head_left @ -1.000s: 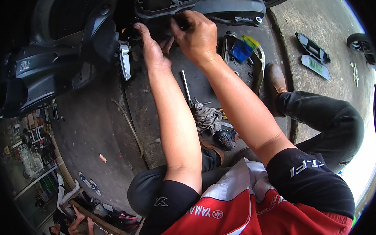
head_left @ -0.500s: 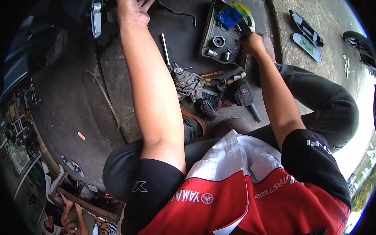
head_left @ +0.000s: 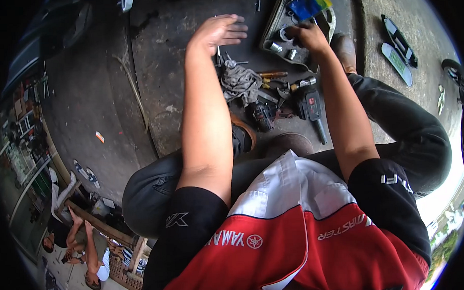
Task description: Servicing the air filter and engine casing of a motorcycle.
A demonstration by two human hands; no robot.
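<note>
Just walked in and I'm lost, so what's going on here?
The person's right hand is at a tray of metal parts, fingers by a ring-shaped piece; whether they grip it is unclear. The left hand is open and looks empty. A grey rag and a black power tool lie on the ground.
</note>
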